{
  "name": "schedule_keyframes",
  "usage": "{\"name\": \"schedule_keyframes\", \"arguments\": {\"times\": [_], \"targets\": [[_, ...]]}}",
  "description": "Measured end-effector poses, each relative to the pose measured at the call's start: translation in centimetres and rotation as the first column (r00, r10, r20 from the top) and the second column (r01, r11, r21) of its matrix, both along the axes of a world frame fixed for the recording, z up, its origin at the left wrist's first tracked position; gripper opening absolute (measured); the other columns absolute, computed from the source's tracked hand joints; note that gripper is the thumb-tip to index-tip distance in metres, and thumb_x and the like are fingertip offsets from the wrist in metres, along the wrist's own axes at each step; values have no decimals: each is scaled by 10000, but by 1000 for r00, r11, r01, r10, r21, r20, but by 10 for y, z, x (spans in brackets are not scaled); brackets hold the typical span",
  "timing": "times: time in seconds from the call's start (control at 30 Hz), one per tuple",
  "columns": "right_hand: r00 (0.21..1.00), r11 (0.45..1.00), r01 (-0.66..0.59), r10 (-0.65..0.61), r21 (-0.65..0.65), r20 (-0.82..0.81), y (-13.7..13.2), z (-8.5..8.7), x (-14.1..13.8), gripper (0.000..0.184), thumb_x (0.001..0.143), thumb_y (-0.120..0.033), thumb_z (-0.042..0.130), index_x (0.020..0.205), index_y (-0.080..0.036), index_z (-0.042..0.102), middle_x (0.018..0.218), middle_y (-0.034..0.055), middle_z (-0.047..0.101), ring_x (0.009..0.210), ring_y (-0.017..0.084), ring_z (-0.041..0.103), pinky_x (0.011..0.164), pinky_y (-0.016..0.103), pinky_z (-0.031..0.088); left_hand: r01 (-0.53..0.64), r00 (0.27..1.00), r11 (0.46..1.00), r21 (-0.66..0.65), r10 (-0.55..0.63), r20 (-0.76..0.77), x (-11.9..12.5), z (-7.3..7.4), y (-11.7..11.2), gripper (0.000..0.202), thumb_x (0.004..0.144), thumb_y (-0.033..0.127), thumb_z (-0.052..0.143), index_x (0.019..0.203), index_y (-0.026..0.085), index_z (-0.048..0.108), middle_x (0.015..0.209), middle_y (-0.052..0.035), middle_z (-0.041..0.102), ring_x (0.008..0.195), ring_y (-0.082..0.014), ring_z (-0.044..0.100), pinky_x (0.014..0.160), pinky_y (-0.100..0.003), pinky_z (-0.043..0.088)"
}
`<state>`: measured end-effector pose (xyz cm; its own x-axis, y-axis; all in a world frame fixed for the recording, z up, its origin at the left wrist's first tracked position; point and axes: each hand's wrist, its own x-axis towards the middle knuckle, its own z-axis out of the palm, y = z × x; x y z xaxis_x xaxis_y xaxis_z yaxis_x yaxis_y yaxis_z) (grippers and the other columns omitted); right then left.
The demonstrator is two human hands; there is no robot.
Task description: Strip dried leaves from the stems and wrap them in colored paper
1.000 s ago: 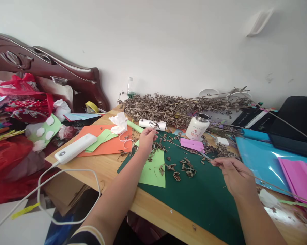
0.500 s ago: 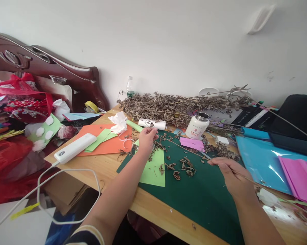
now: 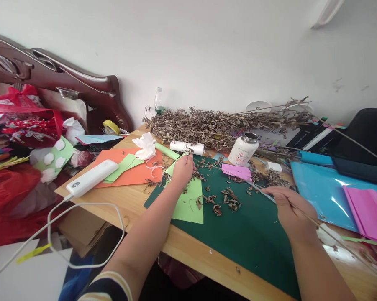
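A long dried stem (image 3: 308, 217) passes through the right hand (image 3: 290, 213), lying across it beneath the thumb and running on past the wrist toward the lower right. That hand is narrow, thumb and fingers closed around the stem. Ahead of it the stem is thin and hard to follow.

The left hand (image 3: 182, 169) is well apart from the right one and farther from the body, its fingertips drawn together. Dark bits of dried leaf show just above them; whether the fingers pinch the stem's far end or only leaf, I cannot tell.

Between the hands, loose dried leaves (image 3: 230, 200) lie scattered on a dark green mat (image 3: 257, 242). A light green sheet (image 3: 188, 211) lies beside the left forearm, partly over the mat. A pink paper piece (image 3: 237, 171) rests in front of a white bottle (image 3: 243, 150), which stands upright with its mouth open.

Just beyond the left fingertips is a white roll (image 3: 186, 147), and behind it a heap of dried plants (image 3: 197, 125) stretches along the wall. To the left, crumpled white tissue (image 3: 145, 146) touches orange paper (image 3: 134, 179) on the wooden table (image 3: 191, 251); to the right lies a shiny blue packet (image 3: 320, 192).
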<state>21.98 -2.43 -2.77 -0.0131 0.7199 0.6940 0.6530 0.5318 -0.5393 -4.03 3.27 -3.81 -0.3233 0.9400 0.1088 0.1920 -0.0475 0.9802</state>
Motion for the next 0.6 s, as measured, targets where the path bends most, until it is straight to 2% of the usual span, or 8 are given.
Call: {"name": "schedule_keyframes", "arguments": {"times": [0.07, 0.17, 0.23, 0.33, 0.43, 0.47, 0.5, 0.6], "targets": [[996, 997, 50, -54, -53, -76, -1, 1, -2, 207, 743, -289, 436, 673, -199, 608, 703, 21, 623, 727, 163, 568, 682, 310, 445, 45, 999, 999, 3, -45, 29, 2, 0, 0, 324, 764, 401, 337, 548, 171, 412, 465, 25, 479, 361, -73, 449, 402, -200, 358], [947, 979, 92, -143, -183, -287, 2, 1, -3, 223, 726, -330, 448, 678, -173, 598, 674, 26, 608, 673, 159, 560, 664, 335, 442, 193, 976, 981, 16, -194, 98, 8, 2, -1, 297, 777, 361, 320, 591, 162, 438, 494, 22, 497, 385, -65, 463, 423, -189, 372], [861, 975, 33, -138, -218, -489, 7, 0, -2, 226, 697, -356, 483, 665, -158, 589, 642, 20, 593, 617, 146, 551, 636, 342, 440, 292, 952, 956, 18, -293, 92, 11, 4, -3, 312, 785, 348, 307, 614, 149, 476, 470, 13, 497, 401, -65, 467, 439, -182, 370], [668, 986, -91, -43, -139, -743, 14, 2, 1, 239, 606, -379, 575, 608, -140, 568, 558, 7, 569, 539, 131, 541, 578, 330, 436, 382, 924, 924, 12, -382, 17, 13, 8, -7, 360, 799, 343, 265, 647, 138, 519, 443, 5, 488, 416, -73, 469, 466, -190, 378], [534, 990, -123, 8, -69, -845, 18, 5, 7, 240, 553, -362, 621, 567, -133, 550, 498, 3, 555, 495, 130, 537, 533, 315, 433, 447, 876, 894, -3, -439, -201, 14, 11, -13, 377, 809, 309, 222, 695, 143, 540, 483, -6, 507, 463, -93, 491, 516, -216, 399], [508, 991, -116, 3, -65, -861, 19, 6, 9, 230, 562, -351, 617, 563, -131, 547, 494, 7, 556, 491, 131, 539, 527, 313, 435, 476, 826, 879, -25, -457, -330, 16, 11, -15, 357, 805, 283, 230, 703, 147, 545, 517, -12, 526, 490, -102, 502, 531, -224, 401], [483, 992, -106, -11, -71, -875, 19, 6, 12, 217, 581, -336, 603, 560, -128, 545, 492, 13, 557, 490, 132, 541, 523, 311, 437, 508, 746, 859, -57, -473, -469, 18, 12, -17, 326, 794, 255, 251, 705, 151, 547, 565, -21, 549, 525, -113, 514, 545, -232, 402], [384, 987, -82, -100, -141, -918, 21, 7, 17, 198, 680, -266, 509, 553, -117, 540, 479, 26, 549, 491, 128, 543, 514, 299, 441, 601, 401, 780, -176, -484, -777, 27, 12, -22, 257, 760, 203, 296, 744, 150, 547, 746, -60, 591, 668, -163, 540, 594, -264, 408]]}}
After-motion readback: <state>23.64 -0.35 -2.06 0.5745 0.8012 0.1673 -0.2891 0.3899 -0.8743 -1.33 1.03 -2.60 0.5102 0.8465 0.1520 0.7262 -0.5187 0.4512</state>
